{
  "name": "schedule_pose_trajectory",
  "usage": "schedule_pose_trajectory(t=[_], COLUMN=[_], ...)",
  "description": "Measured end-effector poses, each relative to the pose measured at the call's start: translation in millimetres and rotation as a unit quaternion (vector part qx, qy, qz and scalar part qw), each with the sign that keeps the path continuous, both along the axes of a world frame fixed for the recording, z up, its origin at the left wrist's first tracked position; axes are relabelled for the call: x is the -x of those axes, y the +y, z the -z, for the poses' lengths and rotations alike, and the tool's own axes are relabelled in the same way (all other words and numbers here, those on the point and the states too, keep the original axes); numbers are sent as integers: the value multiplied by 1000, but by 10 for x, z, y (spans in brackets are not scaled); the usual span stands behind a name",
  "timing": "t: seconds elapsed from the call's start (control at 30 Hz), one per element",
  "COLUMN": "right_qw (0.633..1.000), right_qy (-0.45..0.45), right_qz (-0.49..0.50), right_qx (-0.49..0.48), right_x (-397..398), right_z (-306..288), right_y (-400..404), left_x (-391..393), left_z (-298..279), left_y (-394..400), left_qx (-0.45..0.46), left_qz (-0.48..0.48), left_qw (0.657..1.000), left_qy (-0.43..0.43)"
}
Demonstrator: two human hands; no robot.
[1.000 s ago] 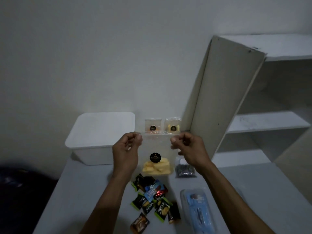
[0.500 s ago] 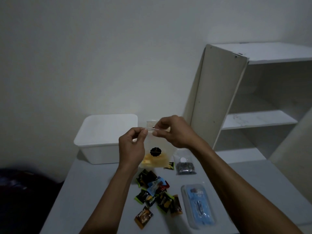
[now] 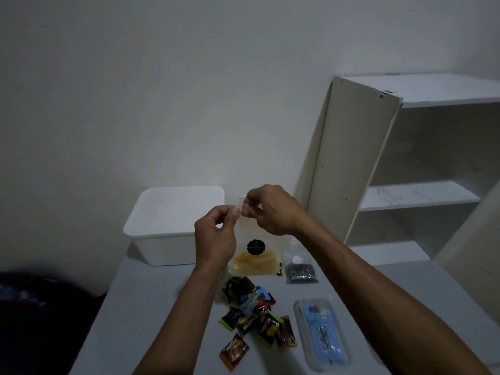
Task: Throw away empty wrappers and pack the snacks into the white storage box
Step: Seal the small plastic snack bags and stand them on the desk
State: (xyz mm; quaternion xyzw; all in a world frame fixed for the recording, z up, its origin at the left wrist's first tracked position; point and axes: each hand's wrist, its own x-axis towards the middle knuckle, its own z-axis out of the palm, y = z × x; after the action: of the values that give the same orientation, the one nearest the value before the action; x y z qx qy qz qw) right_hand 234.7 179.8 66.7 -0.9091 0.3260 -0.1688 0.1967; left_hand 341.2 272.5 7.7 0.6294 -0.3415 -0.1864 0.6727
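The left hand [image 3: 215,236] covers the clear snack bag's [image 3: 255,255] left edge; its black label's print is unreadable.

Grey desk [image 3: 151,301] against a plain white wall [image 3: 162,90]. White open shelf unit [image 3: 422,196] stands on the right, side panel [image 3: 349,158] angled toward the camera, shelves bare. Dark, blurry bundle [image 3: 35,301] low on the left beside the desk; cannot tell what.

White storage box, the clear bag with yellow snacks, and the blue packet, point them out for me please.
white storage box [image 3: 173,212]: head view, on its flat top.
clear bag [image 3: 255,262]: head view, on the yellow snacks low inside it.
blue packet [image 3: 322,334]: head view, middle of its blue face.
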Motion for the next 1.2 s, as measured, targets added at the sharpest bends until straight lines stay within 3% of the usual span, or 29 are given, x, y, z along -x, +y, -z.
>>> schedule_pose_trajectory(t=[0.4, 0.57, 1.2], right_qw=[1000, 999, 999], right_qy=[23, 37, 51], right_qz=[7, -4, -15], right_qx=[-3, 7, -8], right_x=[31, 4, 6], right_z=[-88, -105, -141], right_y=[-21, -36, -225], left_x=[-130, -187, -386], left_z=[-14, -74, -79], left_y=[12, 30, -21], left_qx=[-1, -14, -2], left_qz=[17, 60, 18], left_qw=[1000, 998, 1000], left_qy=[19, -23, -21])
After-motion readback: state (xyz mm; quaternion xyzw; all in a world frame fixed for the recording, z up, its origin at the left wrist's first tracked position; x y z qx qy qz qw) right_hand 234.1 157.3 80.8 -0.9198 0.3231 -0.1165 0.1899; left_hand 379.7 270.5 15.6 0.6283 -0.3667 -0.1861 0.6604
